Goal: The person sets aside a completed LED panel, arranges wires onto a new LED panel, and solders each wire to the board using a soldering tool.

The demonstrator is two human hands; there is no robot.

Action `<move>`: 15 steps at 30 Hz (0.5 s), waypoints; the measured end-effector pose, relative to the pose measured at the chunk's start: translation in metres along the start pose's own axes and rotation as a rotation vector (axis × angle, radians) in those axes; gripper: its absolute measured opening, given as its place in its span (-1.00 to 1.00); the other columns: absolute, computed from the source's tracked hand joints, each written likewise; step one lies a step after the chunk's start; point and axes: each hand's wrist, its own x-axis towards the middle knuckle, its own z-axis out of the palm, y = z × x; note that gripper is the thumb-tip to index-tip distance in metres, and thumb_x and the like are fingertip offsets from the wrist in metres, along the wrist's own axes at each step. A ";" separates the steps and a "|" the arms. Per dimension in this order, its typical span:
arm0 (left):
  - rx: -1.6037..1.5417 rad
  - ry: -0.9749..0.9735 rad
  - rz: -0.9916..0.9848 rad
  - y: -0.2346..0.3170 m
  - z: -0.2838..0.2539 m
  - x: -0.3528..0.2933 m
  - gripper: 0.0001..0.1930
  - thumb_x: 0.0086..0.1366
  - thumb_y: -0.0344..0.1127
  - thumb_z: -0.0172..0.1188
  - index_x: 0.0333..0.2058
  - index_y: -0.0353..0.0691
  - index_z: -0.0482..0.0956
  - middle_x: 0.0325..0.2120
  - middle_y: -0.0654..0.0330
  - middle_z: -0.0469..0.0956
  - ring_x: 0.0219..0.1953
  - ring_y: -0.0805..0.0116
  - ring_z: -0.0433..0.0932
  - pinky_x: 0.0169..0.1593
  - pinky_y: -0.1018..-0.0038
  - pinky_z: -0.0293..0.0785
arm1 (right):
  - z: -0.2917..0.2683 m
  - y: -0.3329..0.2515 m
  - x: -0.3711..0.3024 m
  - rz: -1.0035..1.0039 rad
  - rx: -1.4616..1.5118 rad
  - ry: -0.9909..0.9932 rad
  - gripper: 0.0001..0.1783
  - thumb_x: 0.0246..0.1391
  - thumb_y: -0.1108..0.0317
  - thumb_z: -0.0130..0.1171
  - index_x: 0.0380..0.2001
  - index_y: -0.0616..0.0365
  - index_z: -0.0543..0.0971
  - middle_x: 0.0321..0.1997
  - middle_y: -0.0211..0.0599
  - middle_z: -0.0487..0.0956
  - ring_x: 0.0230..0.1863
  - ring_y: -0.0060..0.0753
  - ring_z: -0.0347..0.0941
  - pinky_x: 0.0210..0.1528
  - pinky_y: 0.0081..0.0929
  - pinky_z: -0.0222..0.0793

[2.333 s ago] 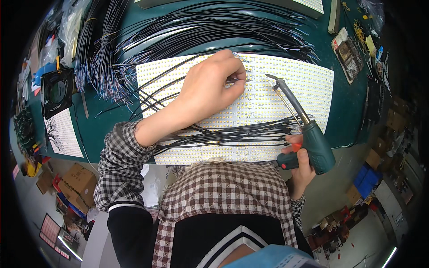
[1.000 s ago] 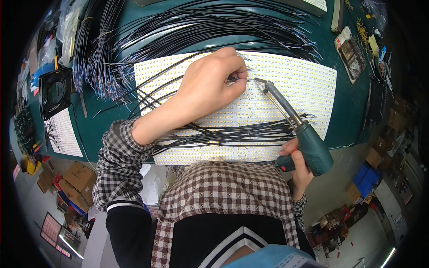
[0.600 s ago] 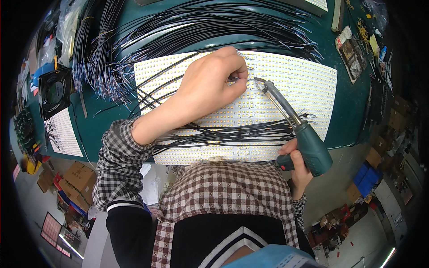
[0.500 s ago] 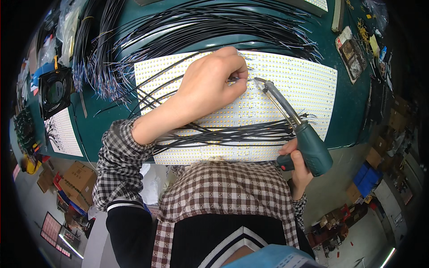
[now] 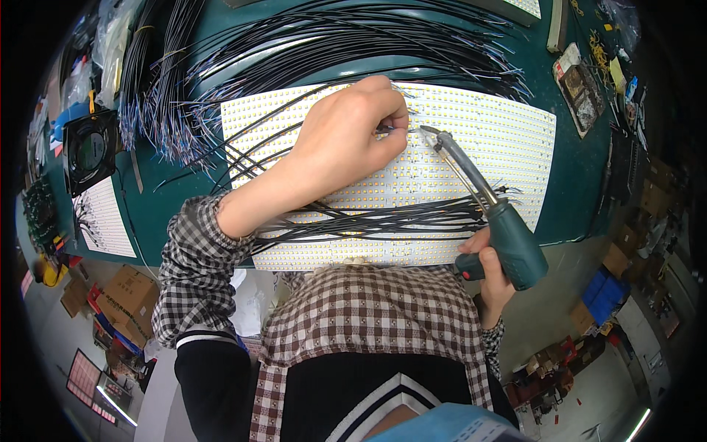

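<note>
Over a white LED panel lying on the green tabletop, the left hand pinched a thin wire, presumably to steady its end, while the right hand, well apart, gripped a soldering gun angled to bring its tip beside that end.

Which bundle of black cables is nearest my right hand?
The near bundle, lying across the white LED board. The arched bundle and the left bunches lie mainly on the green table, farther away.
</note>
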 end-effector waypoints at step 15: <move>-0.003 0.088 0.039 -0.008 -0.006 -0.010 -0.90 -0.05 -0.37 0.14 -0.53 -0.26 0.47 -0.45 0.00 0.45 -0.37 -0.04 0.49 -0.32 0.15 0.42 | 0.006 -0.006 0.008 0.095 0.105 0.206 -0.52 0.22 0.19 -0.02 0.09 0.29 0.27 -0.45 -0.39 0.37 -0.42 -0.50 0.32 -0.38 -0.48 0.36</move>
